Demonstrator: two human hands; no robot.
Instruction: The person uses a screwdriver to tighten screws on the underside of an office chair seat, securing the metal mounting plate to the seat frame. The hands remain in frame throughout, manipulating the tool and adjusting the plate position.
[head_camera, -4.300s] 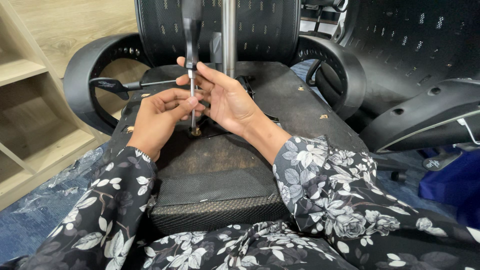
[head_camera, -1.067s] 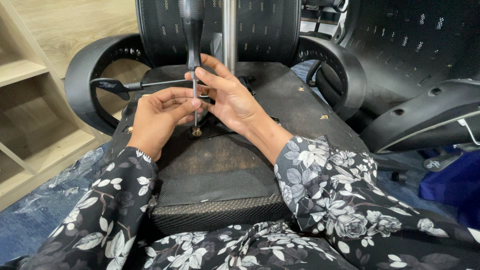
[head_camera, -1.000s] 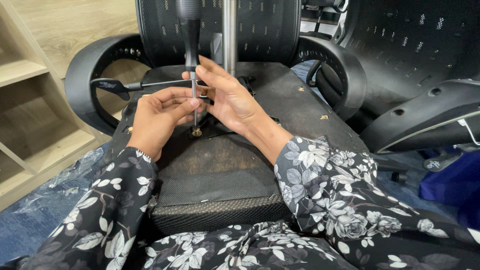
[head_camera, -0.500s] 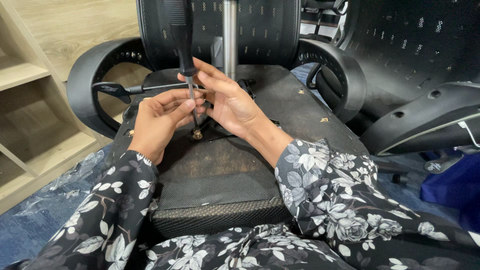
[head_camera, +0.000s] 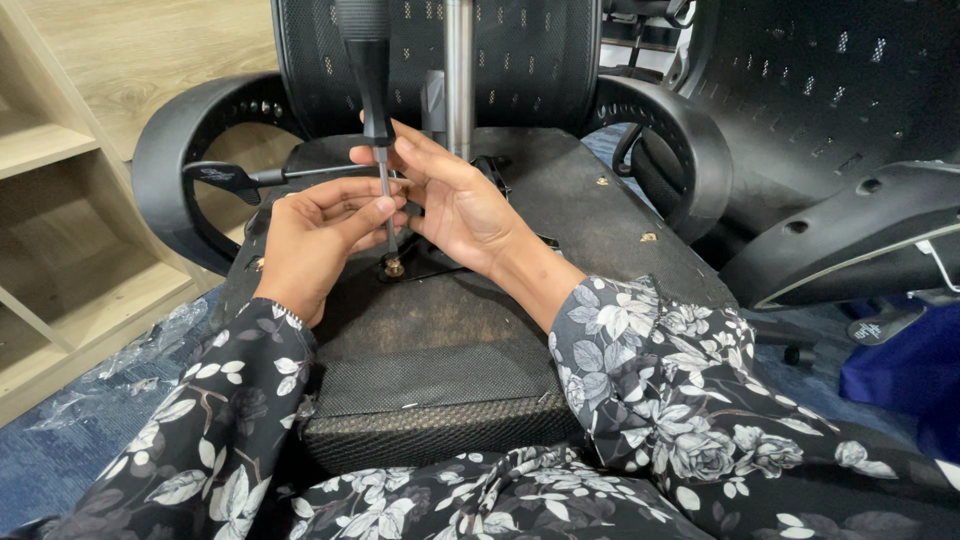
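Between both hands, the screwdriver now leans further left than half a second ago, tip on the brass screw. Left hand and right hand pinch its thin shaft with nearly closed fingertips. Beyond the grip rises the chair's metal post.

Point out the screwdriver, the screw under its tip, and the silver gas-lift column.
screwdriver (head_camera: 368, 70): head view, on the black handle above the hands.
screw (head_camera: 394, 267): head view, on the brass-coloured head at the seat underside.
silver column (head_camera: 458, 70): head view, on the upright metal tube behind the right hand.
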